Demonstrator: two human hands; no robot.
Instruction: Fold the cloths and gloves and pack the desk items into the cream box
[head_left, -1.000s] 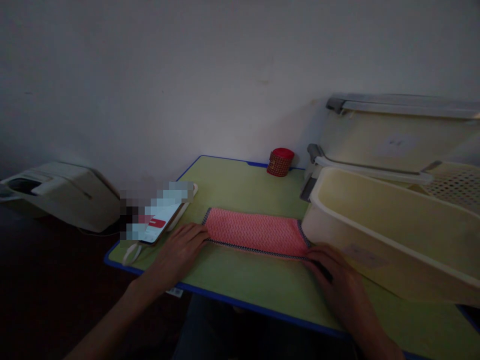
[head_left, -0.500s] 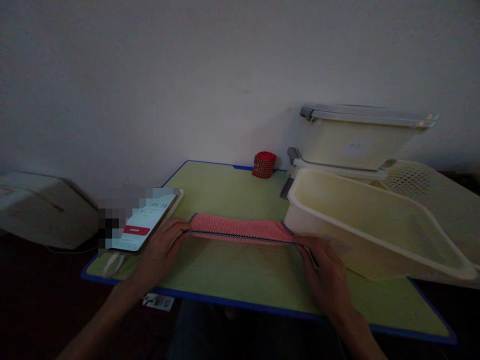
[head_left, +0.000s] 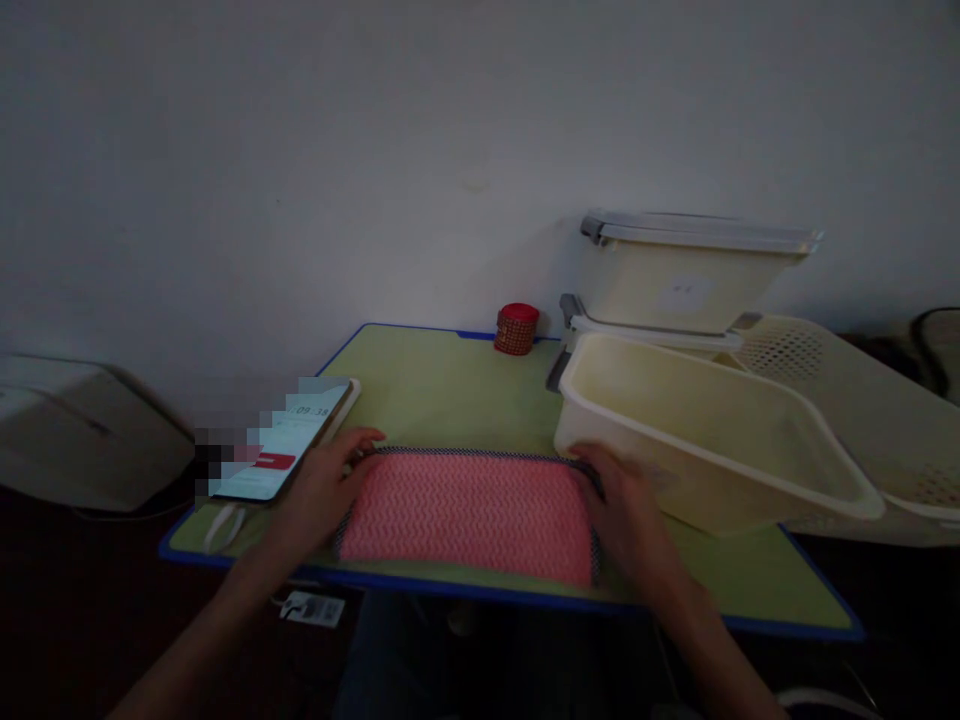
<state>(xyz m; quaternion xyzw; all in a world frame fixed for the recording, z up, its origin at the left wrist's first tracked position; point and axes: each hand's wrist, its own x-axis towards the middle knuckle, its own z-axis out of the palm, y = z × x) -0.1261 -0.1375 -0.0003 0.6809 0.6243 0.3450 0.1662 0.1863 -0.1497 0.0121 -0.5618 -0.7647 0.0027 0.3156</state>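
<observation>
A pink cloth (head_left: 469, 510) with a wavy texture and a dark-and-white checked border lies spread on the green tabletop, its lower edge close to the table's front. At its upper left corner is my left hand (head_left: 330, 490), thumb and fingers curved about the edge. My right hand (head_left: 626, 510) has its fingers bent over the upper right corner, with the thumb side along the cloth's right edge. The undersides of both corners are hidden by the fingers.
An open cream bin (head_left: 712, 440) stands right beside my right hand. Behind it are a lidded box (head_left: 667, 285) and a perforated basket (head_left: 862, 400). A phone (head_left: 281, 460) leans at the left. A small red-topped round container (head_left: 516, 330) sits near the wall.
The cloth was a narrow strip with my hands at its near corners. Now it spreads wider toward me, and my hands are at its far corners. The view has shifted slightly.
</observation>
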